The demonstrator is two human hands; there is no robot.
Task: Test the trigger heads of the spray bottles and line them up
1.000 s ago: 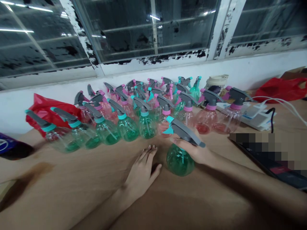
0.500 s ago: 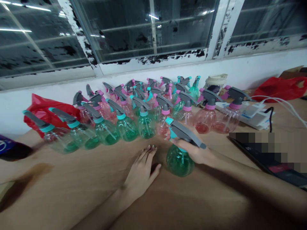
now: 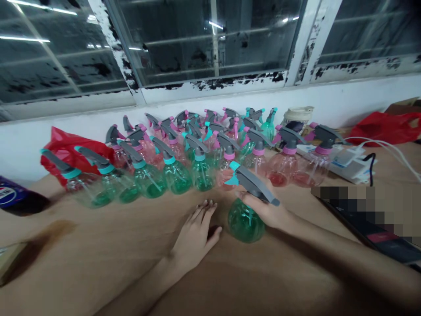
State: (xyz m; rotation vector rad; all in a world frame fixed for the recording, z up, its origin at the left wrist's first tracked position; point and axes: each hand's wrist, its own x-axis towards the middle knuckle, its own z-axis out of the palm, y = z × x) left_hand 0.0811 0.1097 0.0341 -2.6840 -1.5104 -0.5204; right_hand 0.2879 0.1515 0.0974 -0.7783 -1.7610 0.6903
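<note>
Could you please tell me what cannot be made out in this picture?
All in the head view:
Right hand: some fingers, hidden by the green spray bottle it holds.
Left hand: its palm, turned down toward the table.
Rear spray bottles: lower bodies, mostly hidden by the front row.
Dark bottle: one end, cut off by the left edge.
Dark device: partly masked by pixelation.

I see a red bag and a blue-labelled bottle off left — toward the right, a pale container and a second red bag.
</note>
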